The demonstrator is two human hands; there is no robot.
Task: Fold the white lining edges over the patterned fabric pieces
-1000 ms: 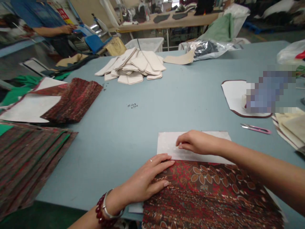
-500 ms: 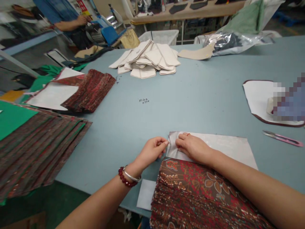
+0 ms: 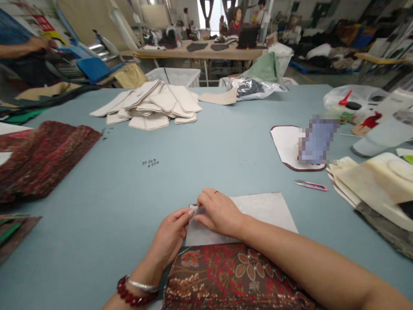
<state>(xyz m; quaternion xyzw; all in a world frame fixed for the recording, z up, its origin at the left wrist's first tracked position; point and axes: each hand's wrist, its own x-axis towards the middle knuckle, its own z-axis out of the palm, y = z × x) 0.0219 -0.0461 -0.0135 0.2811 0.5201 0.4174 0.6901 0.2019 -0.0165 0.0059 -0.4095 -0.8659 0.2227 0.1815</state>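
Note:
A pale panel with a white back [image 3: 267, 211] lies on the table in front of me, a thin dark edge along its top. My left hand [image 3: 169, 234] pinches the panel's left edge near the upper corner between thumb and fingertips. Right beside it, my right hand [image 3: 222, 213] rests on the panel with bent fingers at the same corner, thumb lower down; its exact grip is partly hidden. Closer to me sits a stack of brown floral fabric [image 3: 222, 275] printed in red and orange. My right forearm crosses over its right side.
Pink-handled thread snips [image 3: 311, 185] lie right of the panel, below a white, dark-edged piece [image 3: 284, 144]. Cream pieces [image 3: 151, 103] are heaped at the back. Red-brown fabric [image 3: 48, 159] is stacked left; a clear tumbler [image 3: 383, 133] lies right. A person's arm [image 3: 24, 47] shows far left.
The view has swung right, bringing the tumbler and right-hand pieces into sight. My right hand has come closer to my left at the panel's corner, its fingers now at the edge.

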